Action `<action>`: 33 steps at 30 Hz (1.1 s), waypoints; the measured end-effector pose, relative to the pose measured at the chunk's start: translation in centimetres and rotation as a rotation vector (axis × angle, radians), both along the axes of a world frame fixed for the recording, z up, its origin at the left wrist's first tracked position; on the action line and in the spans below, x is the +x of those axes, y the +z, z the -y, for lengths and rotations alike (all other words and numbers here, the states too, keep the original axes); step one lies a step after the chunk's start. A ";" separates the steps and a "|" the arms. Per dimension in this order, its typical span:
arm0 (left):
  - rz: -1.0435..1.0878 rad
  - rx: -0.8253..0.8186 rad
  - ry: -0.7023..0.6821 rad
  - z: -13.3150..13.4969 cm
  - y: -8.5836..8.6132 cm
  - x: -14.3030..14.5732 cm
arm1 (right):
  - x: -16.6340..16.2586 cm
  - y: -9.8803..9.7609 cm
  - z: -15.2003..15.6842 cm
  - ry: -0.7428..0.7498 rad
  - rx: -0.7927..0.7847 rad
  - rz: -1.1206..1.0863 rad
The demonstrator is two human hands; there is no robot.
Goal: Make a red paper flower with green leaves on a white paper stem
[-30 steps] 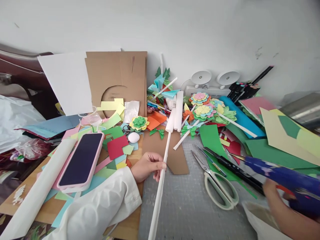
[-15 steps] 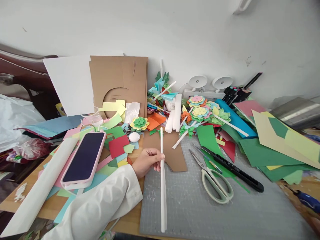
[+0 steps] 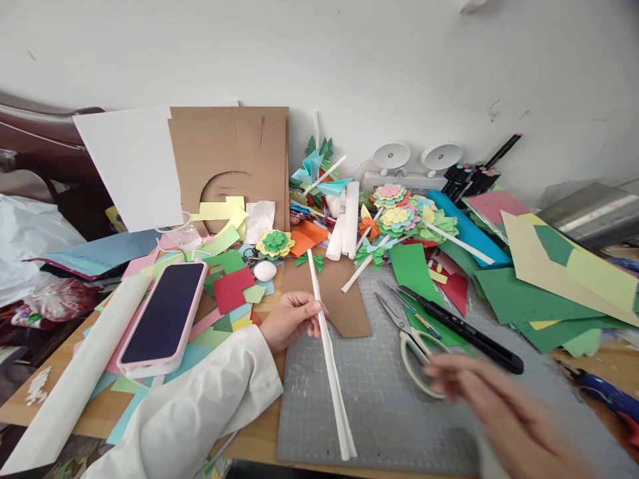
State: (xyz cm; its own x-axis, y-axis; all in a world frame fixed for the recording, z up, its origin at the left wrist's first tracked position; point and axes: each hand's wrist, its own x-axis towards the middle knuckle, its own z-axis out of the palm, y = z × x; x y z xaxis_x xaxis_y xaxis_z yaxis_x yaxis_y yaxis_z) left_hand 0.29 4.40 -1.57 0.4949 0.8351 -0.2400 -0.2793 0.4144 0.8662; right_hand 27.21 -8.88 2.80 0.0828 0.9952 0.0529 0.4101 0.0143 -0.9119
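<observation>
- Near the centre of the frame, our left hand point(image 3: 292, 320) pinches a thin white paper stick point(image 3: 329, 359) between thumb and fingers, the stick leaning with its top toward the upper left.
- Below our grip, the stick spans the grey cutting mat point(image 3: 369, 392), its lower end parting in two near the mat's front edge; we cannot tell whether it touches.
- At the lower right, our right hand point(image 3: 499, 406) is blurred; we cannot tell whether its fingers hold anything.
- Those blurred fingers cover part of the scissors point(image 3: 405, 326), which lie on the mat between our two hands.
- Just beyond the scissors we see a black cutter point(image 3: 464, 327) lying slantwise across green paper point(image 3: 409, 266).
- Behind the stick lies a brown cardboard piece point(image 3: 349, 299), partly on the mat.
- Toward the upper centre we have paper flowers point(image 3: 397, 216) and two white paper rolls point(image 3: 351, 219) crowding the back.
- On the left of the frame, a phone point(image 3: 160, 319) rests among coloured scraps point(image 3: 232, 291), beside a long white roll point(image 3: 80, 372).
- At the right edge we see a blue tool point(image 3: 606, 392).
</observation>
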 end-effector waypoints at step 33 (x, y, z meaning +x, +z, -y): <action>-0.029 0.052 0.077 0.1 0.1 0.4 | -11.3 -4.3 -5.8 0.526 -0.828 -1.337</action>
State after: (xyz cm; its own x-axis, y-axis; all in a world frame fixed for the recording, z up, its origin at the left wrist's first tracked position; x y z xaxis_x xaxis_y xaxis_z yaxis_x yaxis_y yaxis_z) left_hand 0.64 4.28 -1.50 0.4220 0.8823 -0.2084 -0.2836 0.3468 0.8940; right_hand 15.89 -3.08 -1.54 -0.7012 0.6478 -0.2977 -0.5112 -0.7480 -0.4233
